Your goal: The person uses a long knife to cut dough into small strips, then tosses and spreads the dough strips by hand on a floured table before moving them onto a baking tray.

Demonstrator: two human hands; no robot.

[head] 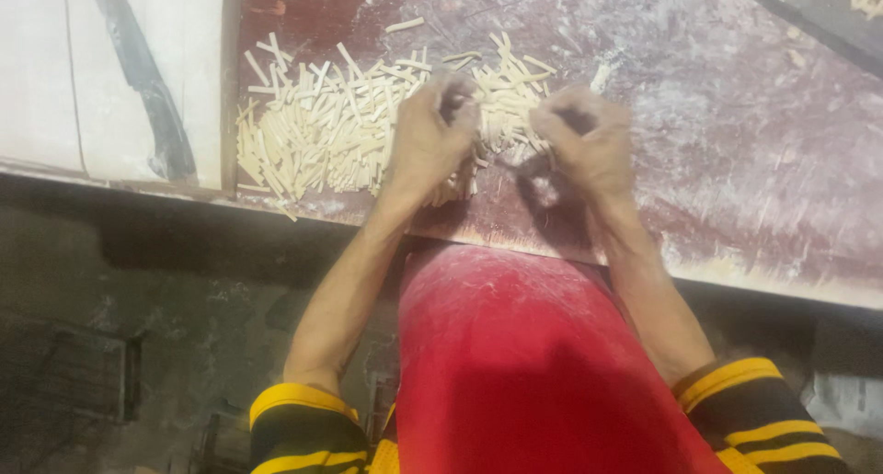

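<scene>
Red apron point(515, 364) fills the near foreground, dusted with flour, right against the tabletop point(736, 161) edge. Both hands sit at the near side of a pile of pale cut dough sticks point(340, 125). Left hand point(430, 138) is curled, fingers closed on a clump of sticks; right hand point(584, 138) is also curled, apparently pinching a few, though blur hides the exact grip. Risk: the pile runs up to the tabletop's front edge, so a sweep toward the body could push sticks off. Soft sticks squeezed too tight may mash or stick together. Long dark knife point(147, 79) lies on the white board point(37, 69) to the left, well apart.
</scene>
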